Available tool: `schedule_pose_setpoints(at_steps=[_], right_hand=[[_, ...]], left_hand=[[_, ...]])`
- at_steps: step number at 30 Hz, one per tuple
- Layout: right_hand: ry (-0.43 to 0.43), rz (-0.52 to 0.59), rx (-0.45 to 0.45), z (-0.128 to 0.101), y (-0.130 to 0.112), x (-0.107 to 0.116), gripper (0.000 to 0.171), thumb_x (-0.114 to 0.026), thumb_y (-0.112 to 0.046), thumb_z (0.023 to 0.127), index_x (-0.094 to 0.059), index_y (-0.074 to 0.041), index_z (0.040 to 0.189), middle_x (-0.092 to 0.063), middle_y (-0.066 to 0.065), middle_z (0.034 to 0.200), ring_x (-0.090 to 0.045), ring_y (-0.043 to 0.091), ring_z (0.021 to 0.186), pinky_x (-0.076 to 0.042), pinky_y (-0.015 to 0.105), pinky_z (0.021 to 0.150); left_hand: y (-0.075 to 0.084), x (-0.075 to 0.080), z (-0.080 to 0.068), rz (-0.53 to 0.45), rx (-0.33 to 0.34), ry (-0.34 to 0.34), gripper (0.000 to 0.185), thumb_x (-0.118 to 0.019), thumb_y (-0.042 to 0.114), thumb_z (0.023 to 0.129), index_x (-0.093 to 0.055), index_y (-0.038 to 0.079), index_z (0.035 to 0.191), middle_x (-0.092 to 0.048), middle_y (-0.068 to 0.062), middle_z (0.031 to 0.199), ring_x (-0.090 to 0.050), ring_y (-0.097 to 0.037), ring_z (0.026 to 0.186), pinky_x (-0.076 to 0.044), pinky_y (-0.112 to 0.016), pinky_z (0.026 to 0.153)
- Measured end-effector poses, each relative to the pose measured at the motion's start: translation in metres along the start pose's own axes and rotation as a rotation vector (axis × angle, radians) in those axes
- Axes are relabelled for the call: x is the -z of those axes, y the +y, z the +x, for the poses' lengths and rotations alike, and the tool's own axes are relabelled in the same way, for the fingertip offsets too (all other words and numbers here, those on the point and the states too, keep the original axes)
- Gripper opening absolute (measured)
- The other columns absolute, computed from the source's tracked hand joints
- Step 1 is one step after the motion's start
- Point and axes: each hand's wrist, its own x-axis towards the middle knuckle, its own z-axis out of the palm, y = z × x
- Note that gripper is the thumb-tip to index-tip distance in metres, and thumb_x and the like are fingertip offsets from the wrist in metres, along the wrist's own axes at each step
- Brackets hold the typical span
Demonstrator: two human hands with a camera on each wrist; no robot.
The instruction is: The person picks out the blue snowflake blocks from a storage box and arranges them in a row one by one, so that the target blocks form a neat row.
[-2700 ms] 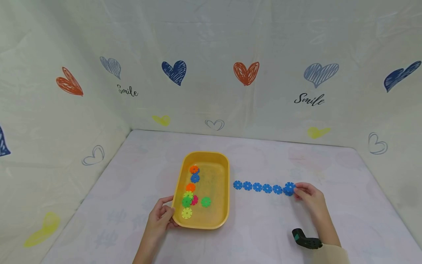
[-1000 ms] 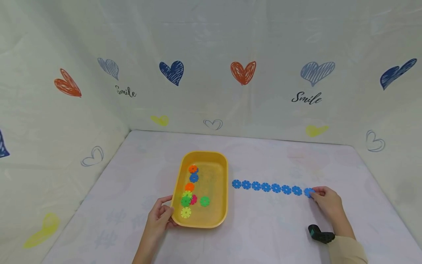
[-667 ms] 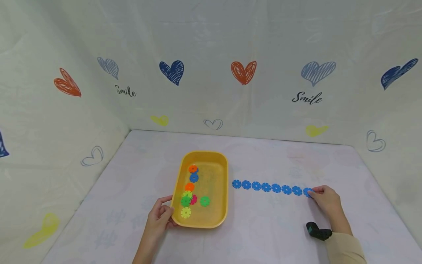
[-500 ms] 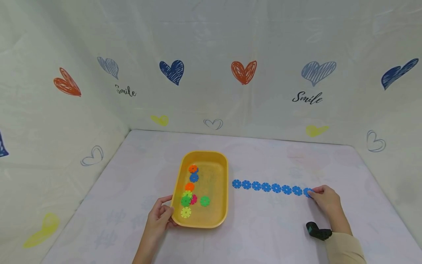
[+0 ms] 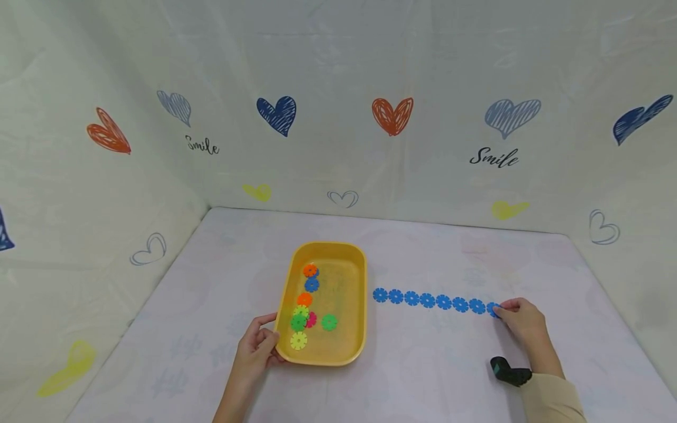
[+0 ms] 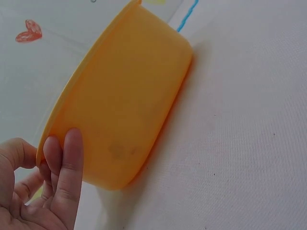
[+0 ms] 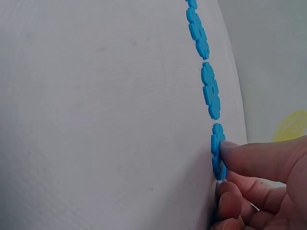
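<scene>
At the left front corner of a yellow plastic tray, my left hand grips the rim, thumb on the near side and fingers along the outer wall, as the left wrist view also shows. My right hand has thumb and fingers on a blue notched snowflake disc, the rightmost in a line. Several like blue discs lie flat in that straight row, running from beside the tray toward the right hand. Narrow gaps separate those nearest the hand in the right wrist view.
Inside the tray, mostly along its left side, lie loose discs: orange, blue, green, yellow and pink. A pale cloth covers the table. Behind it rises a white curtain printed with hearts.
Compared with the oldest frame, the blue row is longer and my right hand has shifted right, laying down discs. Over the last half second hardly anything moves. The left hand stays on the tray.
</scene>
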Motion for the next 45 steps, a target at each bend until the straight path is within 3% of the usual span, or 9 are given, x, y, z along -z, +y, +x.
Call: schedule_pose_setpoints(at_steps=[14,18,22,26,30,34,37,39,45], right_hand=[[-0.074,-0.019,-0.039,-0.007,-0.007,0.006,0.056,-0.048,-0.036,0.09,-0.036,0.01,0.12,-0.049,0.028,0.104,-0.051,0.028,0.084,-0.046,0.037,0.071],[-0.042,-0.025,-0.043,0.003,-0.003,0.002,0.059,-0.048,-0.038,0.09,-0.034,0.008,0.124,-0.046,0.029,0.109,-0.05,0.033,0.089,-0.047,0.04,0.072],[0.051,-0.06,0.055,0.032,0.016,-0.016,0.064,-0.047,-0.05,0.087,-0.039,0.001,0.125,-0.046,0.025,0.111,-0.049,0.035,0.093,-0.048,0.043,0.072],[0.148,-0.084,0.201,0.05,0.018,-0.035,0.066,-0.044,-0.061,0.082,-0.047,-0.007,0.119,-0.051,0.015,0.102,-0.049,0.026,0.086,-0.048,0.032,0.064],[0.097,-0.029,0.265,0.022,-0.03,-0.031,0.055,-0.047,-0.053,0.086,-0.05,-0.007,0.115,-0.054,0.013,0.099,-0.049,0.023,0.086,-0.048,0.029,0.065],[0.032,0.061,0.308,-0.017,-0.087,-0.027,0.045,-0.052,-0.043,0.087,-0.053,-0.006,0.113,-0.057,0.011,0.098,-0.052,0.019,0.087,-0.05,0.041,0.073],[0.058,0.085,0.372,-0.011,-0.099,-0.044,0.043,-0.052,-0.049,0.086,-0.055,-0.012,0.109,-0.058,0.003,0.094,-0.055,0.012,0.083,-0.053,0.038,0.068],[-0.003,0.126,0.369,-0.021,-0.119,-0.045,0.04,-0.054,-0.04,0.088,-0.054,-0.008,0.112,-0.059,0.012,0.1,-0.057,0.023,0.088,-0.053,0.038,0.076],[-0.07,0.269,0.471,-0.039,-0.16,-0.062,0.035,-0.057,-0.035,0.087,-0.056,-0.006,0.107,-0.061,0.011,0.096,-0.06,0.02,0.081,-0.054,0.033,0.074]], left_hand=[[-0.001,0.0,0.0,0.015,0.01,-0.011,0.04,-0.045,0.006,0.09,-0.04,0.008,0.13,-0.048,-0.005,0.073,-0.058,-0.017,0.056,-0.056,-0.029,0.058],[-0.001,-0.001,0.0,0.027,0.009,-0.012,0.041,-0.045,0.006,0.09,-0.04,0.007,0.13,-0.048,-0.005,0.073,-0.057,-0.017,0.056,-0.055,-0.028,0.058],[0.0,-0.001,0.0,0.017,0.01,-0.009,0.04,-0.045,0.005,0.09,-0.041,0.008,0.13,-0.048,-0.005,0.073,-0.058,-0.017,0.056,-0.055,-0.029,0.058],[-0.001,0.0,-0.001,0.006,0.006,-0.012,0.04,-0.045,0.005,0.09,-0.04,0.007,0.13,-0.048,-0.005,0.073,-0.058,-0.017,0.056,-0.056,-0.03,0.058],[-0.001,0.0,-0.001,0.01,0.001,-0.013,0.041,-0.046,0.005,0.09,-0.04,0.007,0.13,-0.048,-0.005,0.073,-0.058,-0.017,0.056,-0.055,-0.029,0.058],[0.0,0.0,0.0,0.016,0.002,-0.01,0.041,-0.046,0.006,0.09,-0.04,0.008,0.13,-0.049,-0.005,0.073,-0.057,-0.017,0.055,-0.055,-0.028,0.057],[-0.001,0.001,0.0,0.019,0.005,-0.011,0.041,-0.046,0.007,0.09,-0.04,0.008,0.131,-0.049,-0.005,0.073,-0.057,-0.017,0.056,-0.055,-0.028,0.057],[-0.001,0.001,0.0,0.021,0.007,-0.014,0.042,-0.046,0.007,0.09,-0.039,0.007,0.131,-0.049,-0.004,0.073,-0.057,-0.017,0.056,-0.055,-0.028,0.057],[-0.003,0.001,0.001,0.021,0.008,-0.014,0.042,-0.046,0.007,0.089,-0.039,0.007,0.131,-0.049,-0.004,0.073,-0.057,-0.017,0.057,-0.054,-0.026,0.056]])
